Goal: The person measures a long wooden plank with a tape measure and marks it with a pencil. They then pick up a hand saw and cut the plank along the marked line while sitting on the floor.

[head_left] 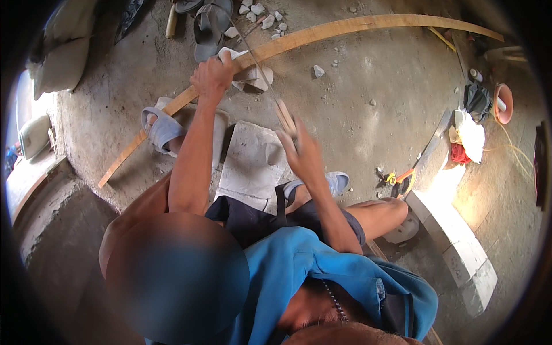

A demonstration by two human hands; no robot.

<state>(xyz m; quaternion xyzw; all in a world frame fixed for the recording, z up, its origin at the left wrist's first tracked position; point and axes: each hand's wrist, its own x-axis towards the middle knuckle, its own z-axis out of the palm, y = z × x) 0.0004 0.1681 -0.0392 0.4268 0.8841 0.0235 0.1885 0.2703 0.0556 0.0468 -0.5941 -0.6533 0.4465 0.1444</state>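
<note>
A long, thin wooden strip [339,30] arcs across the floor from the lower left to the upper right. My left hand [214,76] is closed over it, beside a white block piece [257,78] that lies under the strip. My right hand [305,150], slightly blurred, grips the pale wooden handle of a long thin-bladed tool [284,117]. Its blade, seen nearly edge-on, crosses the strip just right of my left hand; its exact kind cannot be told. My left foot, in a grey-blue slipper [163,129], is against the strip.
A pale block [251,158] lies between my legs. White blocks [460,247] line the right side, near a tool with an orange-yellow handle [406,178]. Dark sandals [210,29] and broken chunks [253,10] are at the top. An orange cone-shaped thing [503,103] stands far right.
</note>
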